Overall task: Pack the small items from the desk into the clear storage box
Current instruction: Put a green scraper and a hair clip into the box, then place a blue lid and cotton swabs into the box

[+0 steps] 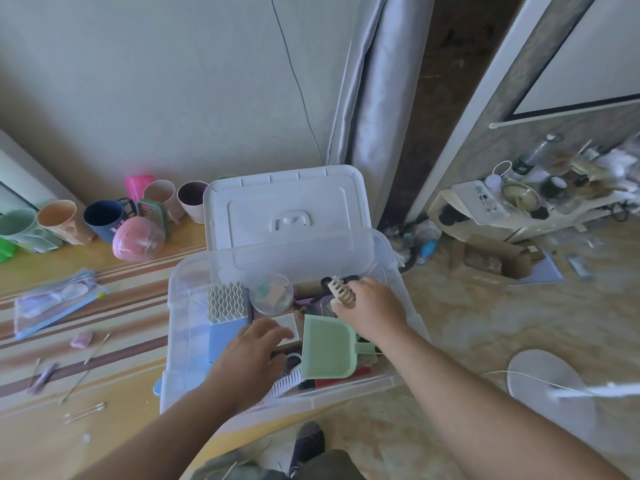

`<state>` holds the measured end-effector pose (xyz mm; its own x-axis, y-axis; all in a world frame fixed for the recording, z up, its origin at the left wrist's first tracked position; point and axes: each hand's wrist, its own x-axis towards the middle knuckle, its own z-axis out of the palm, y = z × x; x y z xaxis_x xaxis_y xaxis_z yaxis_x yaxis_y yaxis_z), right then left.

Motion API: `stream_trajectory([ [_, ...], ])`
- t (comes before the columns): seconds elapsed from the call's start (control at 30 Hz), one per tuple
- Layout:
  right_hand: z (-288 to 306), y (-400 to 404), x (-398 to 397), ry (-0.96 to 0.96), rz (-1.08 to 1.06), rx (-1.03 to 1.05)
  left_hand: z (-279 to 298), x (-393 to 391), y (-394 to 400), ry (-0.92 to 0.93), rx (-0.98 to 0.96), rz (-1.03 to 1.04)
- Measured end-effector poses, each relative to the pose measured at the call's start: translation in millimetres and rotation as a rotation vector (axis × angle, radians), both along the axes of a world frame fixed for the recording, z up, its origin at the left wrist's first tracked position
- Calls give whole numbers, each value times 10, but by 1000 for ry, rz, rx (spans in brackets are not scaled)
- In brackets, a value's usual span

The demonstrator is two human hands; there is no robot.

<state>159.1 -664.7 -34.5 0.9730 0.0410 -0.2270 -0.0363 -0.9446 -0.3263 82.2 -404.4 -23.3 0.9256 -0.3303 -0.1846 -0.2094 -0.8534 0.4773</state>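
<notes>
The clear storage box [180, 341] stands on the desk's right end, its white lid [284, 206] propped open behind it. Inside lie a green dustpan [325, 348], a white-and-blue comb holder [227, 306], a round clear case [272, 293], a white brush [287, 381] and more. My right hand [370, 310] hovers over the box's right half, shut on a beige hair claw clip [341, 292]. My left hand [252, 355] reaches into the box's middle with fingers spread, resting over a small white card [287, 323].
Several cups [104, 220] and a pink round case [138, 239] line the desk's back edge. A zip pouch [55, 306], a pink eraser [82, 339] and cotton swabs [85, 410] lie on the left. Right of the desk, the floor holds a cardboard box [491, 261] and a white fan base [550, 386].
</notes>
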Motion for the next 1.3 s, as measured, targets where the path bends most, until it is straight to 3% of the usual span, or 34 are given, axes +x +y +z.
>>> stream_trajectory([
  [0.1,-237,86,215,28,-3,-51,-114,-164,214,-25,104,16],
  [0.27,-634,5,427,42,57,-201,-187,-284,403,-60,110,122],
  [0.43,-725,-9,432,-72,350,-84,-222,-242,433,-64,97,138],
  [0.87,-381,549,147,-95,209,213,-120,11,382,-93,90,157],
  [1.17,326,1996,-81,-238,457,423,46,-23,1428,-262,-70,439],
  [1.3,422,2876,-300,-215,636,500,-157,-299,2222,-210,30,554],
])
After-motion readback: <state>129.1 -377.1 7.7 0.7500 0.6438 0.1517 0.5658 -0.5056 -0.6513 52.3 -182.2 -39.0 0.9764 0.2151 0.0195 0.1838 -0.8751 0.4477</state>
